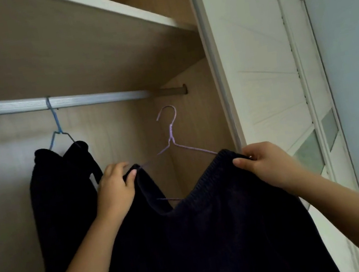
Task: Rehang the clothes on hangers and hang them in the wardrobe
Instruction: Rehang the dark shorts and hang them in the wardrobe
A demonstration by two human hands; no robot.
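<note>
A dark navy garment [214, 236] with a ribbed waistband hangs on a lilac wire hanger [171, 134], whose hook is free in the air below the silver wardrobe rail [96, 99]. My left hand [116, 189] grips the garment's left corner over the hanger arm. At the right corner, my right hand [264, 164] pinches the waistband and the hanger end. Another dark garment [63, 202] hangs from a blue wire hanger [57, 127] hooked on the rail to the left.
A wooden shelf [119, 10] runs above the rail. The wardrobe's side wall [195, 121] is close behind the lilac hook. A white sliding door [270, 73] with frosted panels stands to the right.
</note>
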